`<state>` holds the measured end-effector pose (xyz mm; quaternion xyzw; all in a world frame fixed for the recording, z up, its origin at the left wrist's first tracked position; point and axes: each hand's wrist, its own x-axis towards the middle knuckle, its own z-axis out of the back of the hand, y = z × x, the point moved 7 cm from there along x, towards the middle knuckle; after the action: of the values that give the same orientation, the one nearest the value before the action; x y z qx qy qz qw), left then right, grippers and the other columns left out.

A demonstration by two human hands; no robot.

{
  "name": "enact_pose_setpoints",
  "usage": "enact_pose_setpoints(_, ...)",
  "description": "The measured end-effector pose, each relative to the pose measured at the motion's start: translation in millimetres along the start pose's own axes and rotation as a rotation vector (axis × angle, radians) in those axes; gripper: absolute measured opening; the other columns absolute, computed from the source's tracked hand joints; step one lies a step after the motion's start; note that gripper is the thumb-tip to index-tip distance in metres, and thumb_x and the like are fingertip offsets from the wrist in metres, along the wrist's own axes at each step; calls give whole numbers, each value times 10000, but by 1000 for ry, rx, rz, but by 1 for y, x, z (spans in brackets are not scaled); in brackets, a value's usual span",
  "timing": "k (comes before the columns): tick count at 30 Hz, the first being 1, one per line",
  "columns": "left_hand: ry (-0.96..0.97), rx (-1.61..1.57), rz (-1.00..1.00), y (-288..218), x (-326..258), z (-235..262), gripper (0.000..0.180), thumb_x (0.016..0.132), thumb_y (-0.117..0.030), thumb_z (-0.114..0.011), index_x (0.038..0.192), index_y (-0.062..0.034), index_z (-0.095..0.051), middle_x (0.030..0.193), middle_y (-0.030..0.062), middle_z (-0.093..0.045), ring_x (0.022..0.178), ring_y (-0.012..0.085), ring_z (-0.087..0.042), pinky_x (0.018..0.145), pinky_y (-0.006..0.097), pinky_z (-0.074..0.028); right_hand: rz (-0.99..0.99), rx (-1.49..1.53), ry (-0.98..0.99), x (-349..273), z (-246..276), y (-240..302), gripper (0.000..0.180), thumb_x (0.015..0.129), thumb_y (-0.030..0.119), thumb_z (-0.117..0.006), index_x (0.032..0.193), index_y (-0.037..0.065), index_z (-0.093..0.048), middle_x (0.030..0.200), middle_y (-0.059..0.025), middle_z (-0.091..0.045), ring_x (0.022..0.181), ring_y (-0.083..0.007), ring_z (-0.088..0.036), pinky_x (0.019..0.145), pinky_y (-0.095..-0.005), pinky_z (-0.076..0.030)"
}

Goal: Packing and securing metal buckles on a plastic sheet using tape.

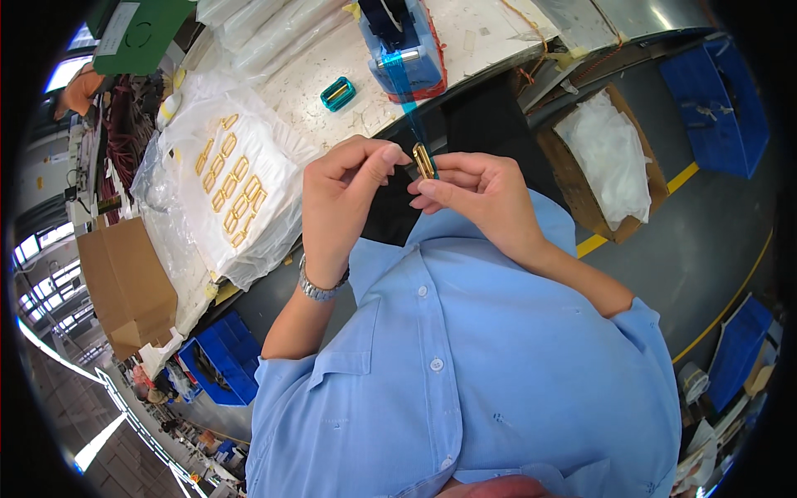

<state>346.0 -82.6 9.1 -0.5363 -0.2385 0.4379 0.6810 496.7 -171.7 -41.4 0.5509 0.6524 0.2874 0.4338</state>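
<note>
Between the fingers of my right hand (481,195) is a small gold metal buckle (424,160), tilted up, with blue film along its edge. A strip of clear blue tape (407,98) runs from the blue tape dispenser (427,73) down to the buckle. My left hand (340,187) pinches thumb and forefinger together beside the buckle's left edge; whatever lies in that pinch is too small to make out. Left of the dispenser, a gold buckle wrapped in blue film (338,95) lies on the white table (320,58).
Several gold buckles (226,199) lie in rows on a white padded, plastic-covered stack (270,158) at left. A carton with clear plastic bags (606,158) stands on the right. Blue bins (722,104) sit at far right and one (220,357) at lower left. Plastic rolls (266,37) lie behind.
</note>
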Motion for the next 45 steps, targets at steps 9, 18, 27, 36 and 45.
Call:
enact_pose_setpoints(9,88,-500,192,38,7,-27,183,1020,-121,-747,1111,34,-780,949,44,-772,791,68,-672,716,221,-546,2,35,-1,-2,-1,3,301,1022,57,-725,1268,-114,-692,1101,-178,-800,961,-205,-798,833,-295,-653)
enact_pose_setpoints(18,85,-404,275,42,13,-32,157,1036,-127,-697,1039,16,-761,909,2,-732,769,50,-626,702,207,-500,-48,44,0,-4,-1,-3,310,1020,32,-709,1291,-112,-668,1140,-193,-793,1000,-195,-783,881,-297,-638)
enact_pose_setpoints(27,120,-473,399,53,20,-33,152,1040,-146,-674,1023,-13,-747,846,-6,-709,703,40,-615,630,209,-511,-24,47,7,-1,0,-1,271,1020,-18,-673,1244,-81,-534,1153,-216,-788,1036,-198,-771,919,-313,-625)
enact_pose_setpoints(36,216,-635,560,51,20,-35,177,1002,-156,-686,863,-49,-702,721,-28,-581,617,70,-491,575,236,-390,-27,-216,-47,13,11,21,374,949,47,-793,1222,-26,-548,1050,-180,-797,908,-151,-771,778,-273,-622)
enact_pose_setpoints(45,336,-758,754,58,28,-34,132,1034,-156,-662,959,-50,-686,769,-20,-572,639,73,-492,542,231,-383,440,-605,-10,33,15,44,716,838,117,-900,1472,-16,-595,1292,-128,-748,1125,-185,-727,1029,-331,-546)
